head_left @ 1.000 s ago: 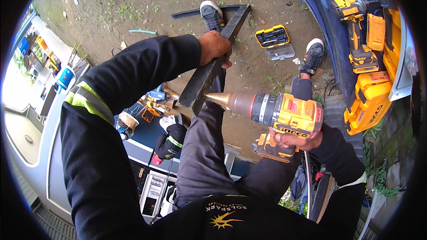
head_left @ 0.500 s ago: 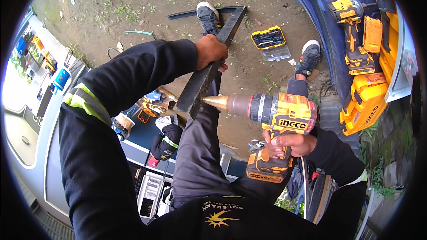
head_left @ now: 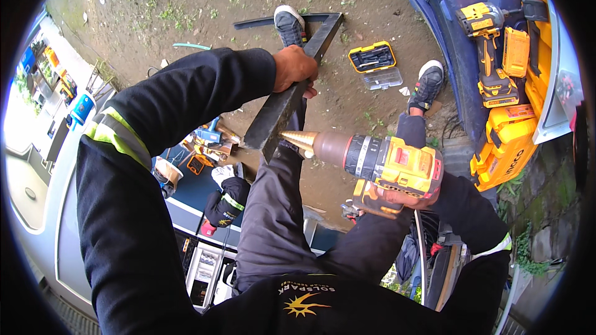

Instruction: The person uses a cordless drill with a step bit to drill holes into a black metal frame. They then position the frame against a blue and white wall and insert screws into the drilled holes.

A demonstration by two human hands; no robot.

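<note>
My left hand point(head_left: 295, 71) is closed around a black metal angle bar point(head_left: 272, 118), one leg of a bent frame whose far end lies by my shoe on the ground. In my right hand point(head_left: 406, 198) is a yellow and black cordless drill point(head_left: 397, 162), its handle partly hidden under its body. A gold cone-shaped step bit point(head_left: 299, 140) sits in the drill's chuck. The bit's tip meets the side of the bar near its close end, above my left knee. Whether it has entered the metal, I cannot tell.
A yellow bit case point(head_left: 372, 57) lies on the dirt ground between my feet. To the right, a second yellow drill point(head_left: 487, 49) and a yellow toolbox point(head_left: 506, 142) rest by blue fabric. At lower left, another person point(head_left: 226, 201) crouches beside tools and a parts tray point(head_left: 205, 270).
The drill has rolled in my right hand, so its top now faces up and its battery base looks shortened. The bit stays at the bar; my left hand keeps its grip.
</note>
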